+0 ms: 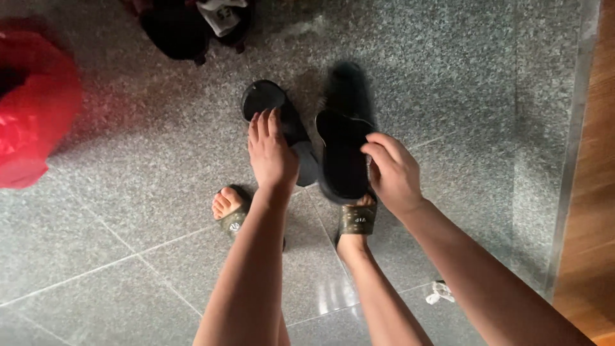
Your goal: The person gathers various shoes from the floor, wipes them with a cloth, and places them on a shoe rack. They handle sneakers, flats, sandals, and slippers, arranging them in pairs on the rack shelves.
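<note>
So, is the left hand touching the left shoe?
Touching. The head view shows the left hand lying on the left black shoe, fingers over its edge; the right hand grips the other shoe.

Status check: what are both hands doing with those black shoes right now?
Left hand gripping one black shoe. Right hand gripping the other black shoe, blurred. Both held above grey tiled floor, over slippered feet. Nothing blocking.

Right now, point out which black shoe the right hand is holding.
The larger black shoe, on the right, gripped by the right hand. The other black shoe is under the left hand.
</note>
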